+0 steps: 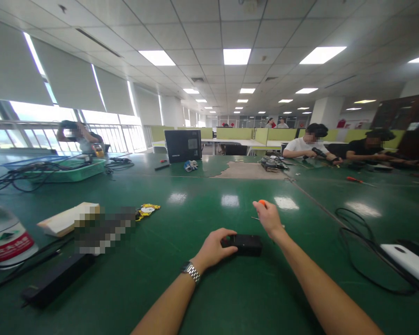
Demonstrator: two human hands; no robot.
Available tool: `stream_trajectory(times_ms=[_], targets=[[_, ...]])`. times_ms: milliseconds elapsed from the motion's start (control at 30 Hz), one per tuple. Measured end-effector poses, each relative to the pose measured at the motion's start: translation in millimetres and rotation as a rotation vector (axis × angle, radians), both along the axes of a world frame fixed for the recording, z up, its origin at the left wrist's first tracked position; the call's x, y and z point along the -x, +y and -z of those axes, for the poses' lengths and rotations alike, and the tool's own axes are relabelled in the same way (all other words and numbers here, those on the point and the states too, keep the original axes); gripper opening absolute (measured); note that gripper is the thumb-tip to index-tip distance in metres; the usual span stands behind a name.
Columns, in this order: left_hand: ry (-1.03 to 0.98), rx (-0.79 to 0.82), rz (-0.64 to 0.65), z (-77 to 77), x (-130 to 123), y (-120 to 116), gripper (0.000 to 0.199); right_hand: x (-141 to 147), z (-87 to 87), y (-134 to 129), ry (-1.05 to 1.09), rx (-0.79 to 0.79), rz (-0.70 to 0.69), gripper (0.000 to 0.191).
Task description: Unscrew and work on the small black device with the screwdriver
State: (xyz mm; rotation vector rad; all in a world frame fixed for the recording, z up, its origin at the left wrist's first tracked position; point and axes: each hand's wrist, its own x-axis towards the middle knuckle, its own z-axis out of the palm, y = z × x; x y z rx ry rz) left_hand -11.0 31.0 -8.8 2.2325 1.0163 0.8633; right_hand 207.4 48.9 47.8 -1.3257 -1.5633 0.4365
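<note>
A small black box lies on the green tabletop in front of me. My left hand, with a metal watch on its wrist, grips the box's left end between thumb and fingers. My right hand is raised above and to the right of the box, closed around an orange-handled screwdriver. The tool's thin metal shaft shows below the fingers, pointing left, apart from the box. Most of the handle is hidden in the hand.
On the left are a water bottle, a long black case and a green basket with cables. A black computer case stands farther back. Cables and a white device lie at right. Other people sit around the table.
</note>
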Motion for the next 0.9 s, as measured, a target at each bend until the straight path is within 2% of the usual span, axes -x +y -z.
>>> stream_trajectory(times_ms=[33, 67, 200, 400, 533, 600, 767, 833, 900], targets=[[0.0, -0.003, 0.003, 0.0, 0.0, 0.1, 0.04, -3.7, 8.9, 4.4, -0.204, 0.105, 0.045, 0.04], [0.0, -0.005, 0.006, -0.1, 0.1, 0.1, 0.039, -5.8, 17.4, 7.9, -0.307, 0.168, 0.066, 0.038], [0.001, -0.022, 0.01, -0.6, -0.4, -0.7, 0.037, -5.8, 39.5, 12.9, -0.489, 0.311, 0.102, 0.019], [-0.005, -0.08, 0.025, -1.4, -9.1, -6.3, 0.045, -12.7, 39.4, 13.3, -0.602, 0.421, 0.032, 0.019], [0.086, -0.132, -0.028, -4.7, -13.8, -9.1, 0.042, -22.0, 36.9, 15.5, -0.604, 0.454, 0.033, 0.028], [0.108, -0.163, -0.071, -6.1, -12.9, -8.7, 0.036, -28.1, 37.5, 17.4, -0.583, 0.437, 0.1, 0.031], [0.045, -0.162, -0.167, -5.8, -6.0, -4.0, 0.027, -50.8, 49.3, 21.3, -0.636, 0.355, 0.389, 0.029], [0.03, -0.137, -0.189, -5.2, -4.4, -2.7, 0.027, -59.9, 55.0, 22.1, -0.659, 0.356, 0.428, 0.023], [0.029, -0.116, -0.206, -5.1, -4.1, -2.3, 0.026, -66.8, 56.5, 23.7, -0.642, 0.345, 0.41, 0.02]])
